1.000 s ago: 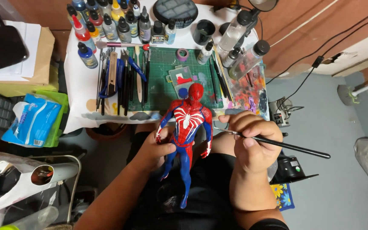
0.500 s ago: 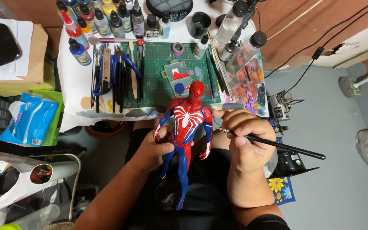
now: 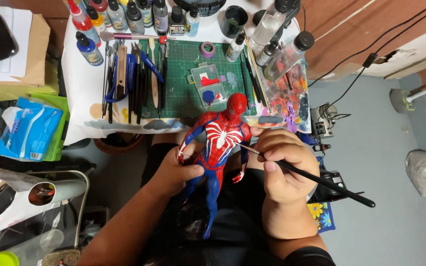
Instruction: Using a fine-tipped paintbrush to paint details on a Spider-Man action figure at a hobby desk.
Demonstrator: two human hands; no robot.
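Between your two hands, over your lap and just below the desk edge, stands the figure (image 3: 219,148), red and blue, head toward the desk and legs pointing back at you. Your left hand (image 3: 176,170) is closed around its waist and hip from the left, thumb across the front, so the torso and head rise clear of the grip and the legs hang below it. Your right hand (image 3: 284,167) pinches a brush (image 3: 316,178) in a tight writing hold; the tip meets the figure's chest on its right side, and the dark handle runs out past your knuckles to the lower right. Just beyond the figure's head lies the green mat (image 3: 183,74) with a small paint tray (image 3: 210,88) on it. Tools (image 3: 134,79) lie in a row on the mat's left side, bottles (image 3: 124,17) line the far edge, and a stained palette (image 3: 289,96) sits at the right.
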